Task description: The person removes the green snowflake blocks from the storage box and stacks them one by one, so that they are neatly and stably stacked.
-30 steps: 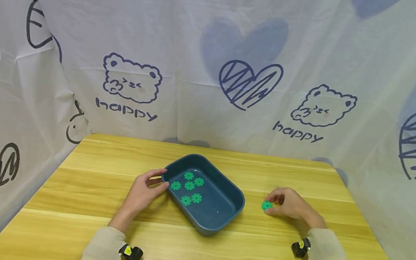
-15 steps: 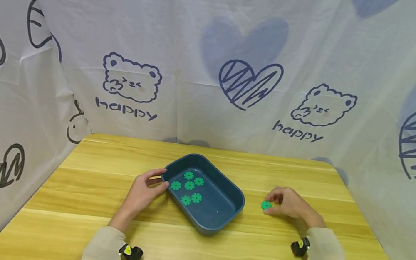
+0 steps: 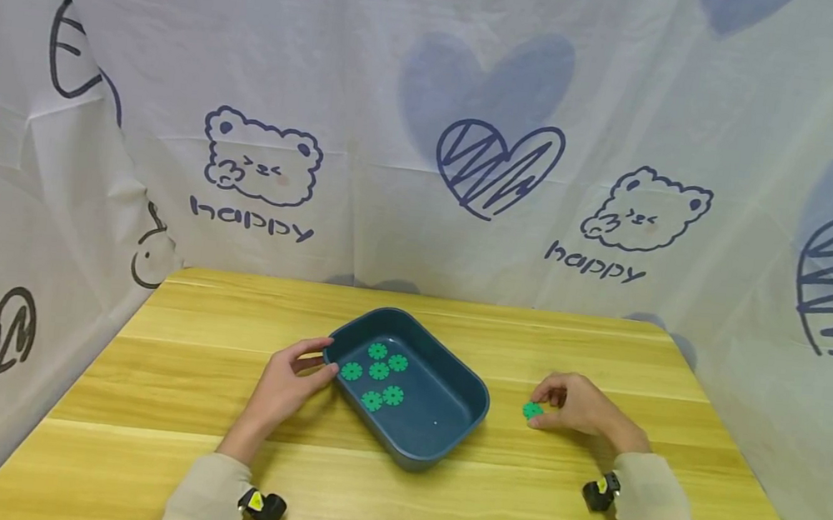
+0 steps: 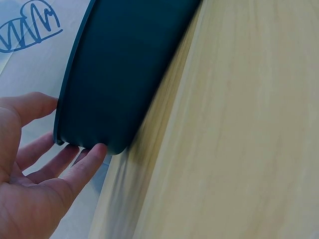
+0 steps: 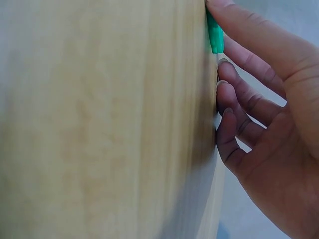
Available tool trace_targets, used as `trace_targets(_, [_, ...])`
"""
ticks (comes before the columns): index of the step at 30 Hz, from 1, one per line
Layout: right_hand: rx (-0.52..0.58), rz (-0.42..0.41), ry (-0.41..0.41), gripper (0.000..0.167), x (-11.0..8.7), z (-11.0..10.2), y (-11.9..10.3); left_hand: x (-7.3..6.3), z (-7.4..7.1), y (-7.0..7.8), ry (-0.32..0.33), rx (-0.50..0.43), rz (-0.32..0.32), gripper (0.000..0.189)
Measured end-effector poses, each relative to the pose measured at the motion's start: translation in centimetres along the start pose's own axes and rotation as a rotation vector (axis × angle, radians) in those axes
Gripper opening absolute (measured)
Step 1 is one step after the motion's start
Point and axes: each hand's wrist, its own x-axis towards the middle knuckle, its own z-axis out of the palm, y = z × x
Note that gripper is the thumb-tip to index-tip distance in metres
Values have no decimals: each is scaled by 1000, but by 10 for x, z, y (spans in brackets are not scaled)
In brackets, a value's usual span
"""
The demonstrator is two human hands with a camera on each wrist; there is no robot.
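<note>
Grip of right hand (image 3: 577,404): narrow, pinching one green disc (image 3: 532,410) between thumb and fingers; contact with table (image 3: 514,495) hard to tell. Left of grip, near but apart: one bin (image 3: 418,436), long axis slanting from far left to near right, right end nearer grip. Left hand (image 3: 289,386) at opposite end, wide, relaxed, fingertips touching outer wall. Count: one disc in grip, six discs (image 3: 379,371) in bin, toward end farther from grip.
</note>
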Motion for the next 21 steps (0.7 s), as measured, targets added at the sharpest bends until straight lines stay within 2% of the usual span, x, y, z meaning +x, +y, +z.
trace_targets(21, [9,2,-6,29,-1,0,-1,0,0,0,2,-1,-10,49])
